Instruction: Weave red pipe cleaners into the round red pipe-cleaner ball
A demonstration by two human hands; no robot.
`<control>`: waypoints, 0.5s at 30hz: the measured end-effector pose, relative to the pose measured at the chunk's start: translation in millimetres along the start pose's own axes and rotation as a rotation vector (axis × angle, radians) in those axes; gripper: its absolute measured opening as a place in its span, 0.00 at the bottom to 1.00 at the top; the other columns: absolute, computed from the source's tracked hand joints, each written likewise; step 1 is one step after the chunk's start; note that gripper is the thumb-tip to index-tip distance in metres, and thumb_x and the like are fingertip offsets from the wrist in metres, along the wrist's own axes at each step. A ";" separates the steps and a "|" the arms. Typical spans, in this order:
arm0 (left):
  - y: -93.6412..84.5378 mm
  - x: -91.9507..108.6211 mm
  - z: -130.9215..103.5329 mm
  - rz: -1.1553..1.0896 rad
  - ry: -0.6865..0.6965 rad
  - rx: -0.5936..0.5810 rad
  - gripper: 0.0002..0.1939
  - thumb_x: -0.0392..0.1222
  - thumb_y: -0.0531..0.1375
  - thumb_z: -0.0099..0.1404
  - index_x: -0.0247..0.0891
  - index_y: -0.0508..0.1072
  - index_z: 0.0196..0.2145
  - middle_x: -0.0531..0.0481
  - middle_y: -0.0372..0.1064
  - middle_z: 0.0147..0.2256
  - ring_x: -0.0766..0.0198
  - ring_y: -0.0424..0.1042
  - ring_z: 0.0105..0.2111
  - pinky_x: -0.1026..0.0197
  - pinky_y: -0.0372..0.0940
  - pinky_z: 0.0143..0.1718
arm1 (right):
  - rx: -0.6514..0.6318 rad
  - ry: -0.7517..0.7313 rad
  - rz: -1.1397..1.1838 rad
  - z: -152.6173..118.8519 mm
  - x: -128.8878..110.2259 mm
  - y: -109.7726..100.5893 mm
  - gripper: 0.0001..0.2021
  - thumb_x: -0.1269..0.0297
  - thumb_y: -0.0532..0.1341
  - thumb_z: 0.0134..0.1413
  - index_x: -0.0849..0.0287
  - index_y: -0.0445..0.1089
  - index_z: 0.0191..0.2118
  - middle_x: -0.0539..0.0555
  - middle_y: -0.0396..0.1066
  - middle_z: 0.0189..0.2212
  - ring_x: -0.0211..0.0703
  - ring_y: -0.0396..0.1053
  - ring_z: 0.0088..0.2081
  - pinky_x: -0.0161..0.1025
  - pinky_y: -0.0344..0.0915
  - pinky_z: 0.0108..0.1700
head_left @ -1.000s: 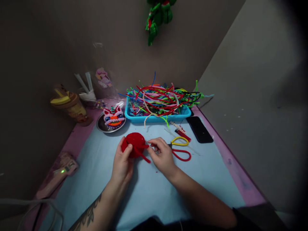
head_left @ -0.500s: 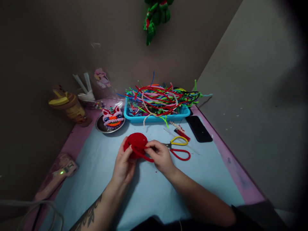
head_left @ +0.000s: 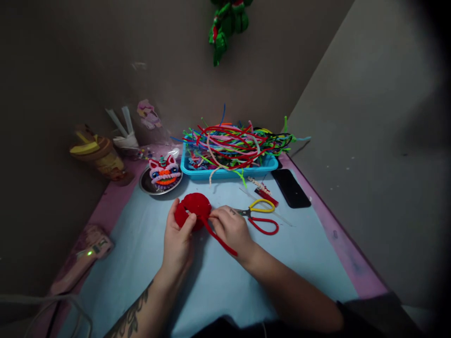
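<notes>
A round red fuzzy piece (head_left: 198,203) with a small gap in it is held above the blue mat (head_left: 218,281). My left hand (head_left: 179,237) grips its left side, the thumb pressed on the front near the gap. At its right edge, my right hand (head_left: 230,230) has the fingers pinched together against the red piece. A red fuzzy strip (head_left: 221,242) hangs from the piece down to the right, passing in front of my right hand. What lies between the right fingertips is mostly hidden.
Scissors (head_left: 263,225) with yellow and red handles lie right of my hands, near a black phone (head_left: 291,188). Behind stands a blue tray (head_left: 229,174) of colourful fuzzy stems. A metal bowl (head_left: 146,184) holds a lion-like head (head_left: 165,173). A cup (head_left: 105,157) stands at the left.
The red piece has turned and shifted slightly left, showing a gap. The red strip now extends further down to the right. My right hand has turned so its back shows more.
</notes>
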State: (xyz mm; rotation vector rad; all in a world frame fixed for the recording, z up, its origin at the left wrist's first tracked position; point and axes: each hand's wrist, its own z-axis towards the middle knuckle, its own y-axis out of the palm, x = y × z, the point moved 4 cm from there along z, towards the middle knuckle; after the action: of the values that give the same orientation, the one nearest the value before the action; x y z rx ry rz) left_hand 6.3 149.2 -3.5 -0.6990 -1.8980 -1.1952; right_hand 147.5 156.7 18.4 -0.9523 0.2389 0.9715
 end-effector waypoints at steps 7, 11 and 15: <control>0.4 -4.6 1.3 -0.026 -0.033 -0.030 0.32 0.39 0.70 0.52 0.47 0.66 0.54 0.48 0.72 0.50 0.57 0.72 0.49 0.55 0.64 0.53 | -0.038 0.034 -0.040 -1.8 3.9 4.9 0.09 0.74 0.52 0.60 0.57 0.69 0.36 0.55 0.72 0.31 0.45 0.70 0.34 0.39 0.66 0.38; 0.4 -8.0 2.0 -0.047 -0.090 -0.063 0.31 0.39 0.69 0.54 0.45 0.66 0.54 0.47 0.73 0.49 0.58 0.73 0.47 0.56 0.65 0.52 | -0.026 0.043 0.202 -1.0 4.3 3.8 0.10 0.75 0.51 0.60 0.56 0.67 0.35 0.53 0.71 0.30 0.42 0.70 0.33 0.36 0.66 0.37; 1.7 -8.3 1.8 -0.067 -0.104 -0.101 0.30 0.39 0.69 0.54 0.46 0.67 0.54 0.47 0.72 0.50 0.56 0.73 0.48 0.53 0.67 0.51 | -0.022 0.095 0.347 1.7 7.1 1.3 0.09 0.72 0.52 0.60 0.55 0.67 0.34 0.51 0.70 0.29 0.41 0.69 0.33 0.36 0.66 0.37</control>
State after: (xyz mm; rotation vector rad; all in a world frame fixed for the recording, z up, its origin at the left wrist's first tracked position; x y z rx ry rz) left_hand 11.6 151.1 -10.0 -0.7706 -1.9709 -1.3275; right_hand 150.1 162.5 14.6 -0.9972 0.4858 1.2488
